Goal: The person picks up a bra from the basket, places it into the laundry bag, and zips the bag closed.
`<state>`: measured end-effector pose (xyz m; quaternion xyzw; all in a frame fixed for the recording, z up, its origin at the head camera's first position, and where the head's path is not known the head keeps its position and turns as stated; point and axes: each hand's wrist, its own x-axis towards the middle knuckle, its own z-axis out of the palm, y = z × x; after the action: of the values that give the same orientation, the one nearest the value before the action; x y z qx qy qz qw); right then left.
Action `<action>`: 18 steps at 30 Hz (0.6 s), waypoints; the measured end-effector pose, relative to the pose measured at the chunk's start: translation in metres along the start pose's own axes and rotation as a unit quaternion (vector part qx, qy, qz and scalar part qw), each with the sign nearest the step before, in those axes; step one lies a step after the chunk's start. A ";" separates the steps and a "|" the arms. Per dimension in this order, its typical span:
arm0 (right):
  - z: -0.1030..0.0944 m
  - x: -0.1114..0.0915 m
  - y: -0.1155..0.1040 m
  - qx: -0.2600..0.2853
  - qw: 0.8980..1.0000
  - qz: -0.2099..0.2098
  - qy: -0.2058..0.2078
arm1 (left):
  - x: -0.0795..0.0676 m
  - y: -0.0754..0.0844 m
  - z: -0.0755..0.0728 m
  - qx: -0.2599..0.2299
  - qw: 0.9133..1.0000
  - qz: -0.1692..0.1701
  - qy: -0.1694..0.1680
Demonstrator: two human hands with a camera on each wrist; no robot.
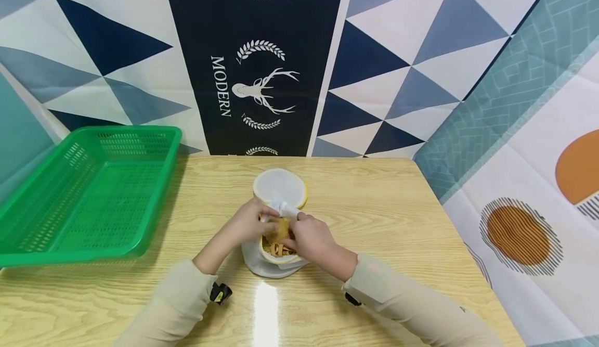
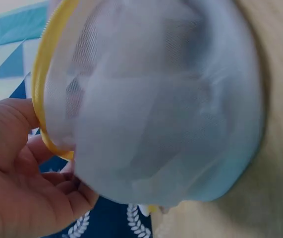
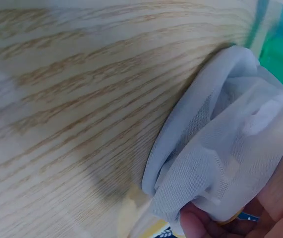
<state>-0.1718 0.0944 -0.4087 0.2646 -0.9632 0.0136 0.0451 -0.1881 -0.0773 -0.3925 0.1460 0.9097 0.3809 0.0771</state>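
Note:
A white mesh laundry bag (image 1: 269,270) with a yellow zipper rim stands on the table, its round lid (image 1: 279,187) folded back behind the opening. Inside lies a tan item with strips (image 1: 279,249), partly covered by the hands. My left hand (image 1: 250,222) is at the left of the opening; in the left wrist view its thumb and fingers pinch the yellow rim (image 2: 39,94). From the right, my right hand (image 1: 314,238) grips the bag's edge, and its fingertips press into the mesh (image 3: 191,183) in the right wrist view.
A green plastic basket (image 1: 161,191) with slotted walls stands at the left of the wooden table (image 1: 374,211). Patterned cloth (image 1: 262,128) hangs behind the table, and more cloth (image 1: 529,264) covers the right side.

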 end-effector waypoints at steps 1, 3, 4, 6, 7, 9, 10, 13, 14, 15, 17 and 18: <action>0.000 0.000 0.001 0.009 1.000 0.001 -0.002 | 0.000 0.000 0.003 0.015 1.000 0.005 -0.006; -0.001 0.001 0.002 0.031 0.999 0.005 -0.008 | -0.001 0.001 0.009 0.043 0.999 0.007 -0.014; -0.001 0.002 0.004 0.044 0.999 0.007 -0.011 | -0.001 0.002 0.012 0.058 0.998 0.006 -0.013; -0.002 0.003 0.007 0.074 0.997 0.012 -0.015 | -0.002 0.004 0.015 0.081 0.997 -0.001 -0.007; -0.004 0.004 0.008 0.086 0.996 0.015 -0.017 | -0.002 0.004 0.017 0.092 0.996 -0.004 -0.002; -0.006 0.004 0.011 0.109 0.994 0.021 -0.021 | -0.002 0.005 0.019 0.113 0.994 -0.014 0.004; -0.008 0.005 0.012 0.115 0.993 0.024 -0.022 | -0.002 0.005 0.020 0.121 0.992 -0.019 0.007; -0.012 0.006 0.016 0.123 0.992 0.036 -0.019 | -0.003 0.005 0.022 0.142 0.989 -0.028 0.013; -0.014 0.006 0.017 0.127 0.991 0.039 -0.016 | -0.004 0.006 0.023 0.153 0.988 -0.027 0.015; -0.015 0.007 0.018 0.131 0.990 0.046 -0.012 | -0.004 0.007 0.023 0.163 0.986 -0.022 0.019; -0.018 0.009 0.019 0.136 0.989 0.049 0.004 | -0.006 0.007 0.025 0.181 0.983 -0.016 0.025; -0.020 0.009 0.019 0.137 0.989 0.051 0.011 | -0.007 0.007 0.025 0.189 0.981 -0.015 0.026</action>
<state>-0.1880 0.1071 -0.3875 0.2189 -0.9638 0.1510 0.0178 -0.1738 -0.0577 -0.4046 0.1346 0.9692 0.2042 0.0297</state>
